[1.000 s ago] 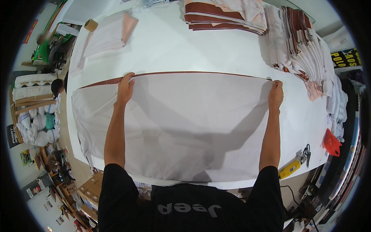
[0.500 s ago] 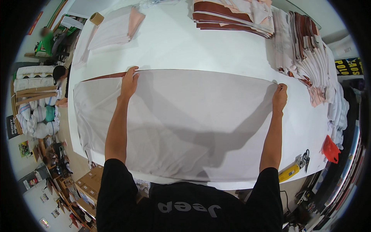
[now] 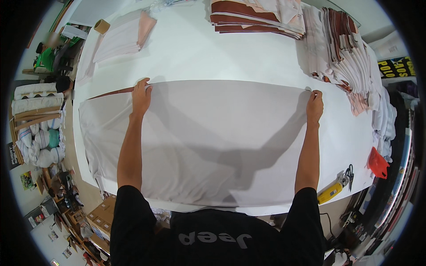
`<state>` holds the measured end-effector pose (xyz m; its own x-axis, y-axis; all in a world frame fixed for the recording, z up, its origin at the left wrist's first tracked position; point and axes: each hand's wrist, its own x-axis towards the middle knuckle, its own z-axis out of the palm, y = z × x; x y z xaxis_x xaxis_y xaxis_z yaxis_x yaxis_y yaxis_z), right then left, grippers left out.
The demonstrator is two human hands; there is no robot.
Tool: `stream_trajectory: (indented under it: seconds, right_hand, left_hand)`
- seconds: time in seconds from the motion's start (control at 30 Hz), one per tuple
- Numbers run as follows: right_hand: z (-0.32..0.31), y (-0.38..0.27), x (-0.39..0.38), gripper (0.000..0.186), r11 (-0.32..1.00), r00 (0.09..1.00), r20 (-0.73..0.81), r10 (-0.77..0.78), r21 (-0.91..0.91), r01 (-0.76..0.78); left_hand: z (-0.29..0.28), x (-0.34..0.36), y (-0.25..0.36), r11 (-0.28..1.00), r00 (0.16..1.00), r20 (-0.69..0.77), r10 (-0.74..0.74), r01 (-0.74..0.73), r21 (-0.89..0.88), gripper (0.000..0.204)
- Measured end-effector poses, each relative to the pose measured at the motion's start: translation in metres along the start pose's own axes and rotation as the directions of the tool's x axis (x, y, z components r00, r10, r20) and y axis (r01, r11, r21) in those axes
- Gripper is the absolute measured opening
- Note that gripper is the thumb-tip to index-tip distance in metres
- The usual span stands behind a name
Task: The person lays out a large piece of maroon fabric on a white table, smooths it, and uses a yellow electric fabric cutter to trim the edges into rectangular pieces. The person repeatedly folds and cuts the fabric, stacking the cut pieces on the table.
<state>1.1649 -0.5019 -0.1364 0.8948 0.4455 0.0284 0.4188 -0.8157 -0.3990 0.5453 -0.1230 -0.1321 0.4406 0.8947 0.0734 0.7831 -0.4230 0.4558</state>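
Note:
A wide sheet of pale grey fabric (image 3: 213, 133) lies spread over the near part of the white table, its near edge close to my body. Along its far edge at the left a narrow brown strip (image 3: 111, 93) shows, apparently the other side of the cloth or a layer beneath. My left hand (image 3: 141, 98) is closed on that far edge, left of the middle, with fingertips bent over it. At the far right corner my right hand (image 3: 315, 106) pinches the cloth between thumb and fingers. Shadows of my arms fall across the fabric.
Folded brown and pale cloth stacks (image 3: 257, 20) (image 3: 341, 48) lie at the far right, a pale stack (image 3: 120, 37) and tape roll (image 3: 101, 26) at the far left. A yellow-handled cutting tool (image 3: 330, 193), scissors (image 3: 349, 175) and red object (image 3: 378, 163) sit right. A person (image 3: 64, 84) is beyond the left edge.
The whole picture has shifted slightly left. Both hands keep about the same places on the fabric's far edge, and the cloth lies much as before.

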Motion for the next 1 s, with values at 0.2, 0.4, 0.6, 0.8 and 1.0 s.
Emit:
stream_trajectory:
  seconds: [0.2,0.4,0.6,0.8,1.0]
  right_hand:
    - [-0.036,0.024,-0.026,0.035,0.998,0.995,-0.078,-0.059,-0.020,0.058]
    - [-0.117,0.180,-0.118,0.036,0.990,0.958,-0.252,0.137,0.064,-0.125]
    - [-0.195,0.282,-0.255,0.055,0.817,0.743,-0.539,0.396,-0.163,-0.553]
    - [-0.188,0.427,-0.272,0.088,0.553,0.652,0.094,0.752,0.448,-0.702]
    - [-0.201,0.433,-0.279,0.076,0.343,0.659,0.234,0.715,0.704,-0.622]
  left_hand:
    - [-0.012,-0.032,0.028,0.986,0.957,-0.243,0.162,-0.150,0.067,0.051]
    - [-0.020,-0.168,0.048,0.987,0.967,-0.199,0.157,-0.158,0.013,0.050]
    - [-0.015,-0.330,0.078,0.979,0.981,-0.046,0.189,-0.184,0.091,0.050]
    - [0.002,-0.404,0.128,0.958,0.954,0.086,0.287,-0.285,-0.039,0.050]
    - [0.005,-0.418,0.167,0.884,0.873,0.162,0.459,-0.433,-0.174,0.048]
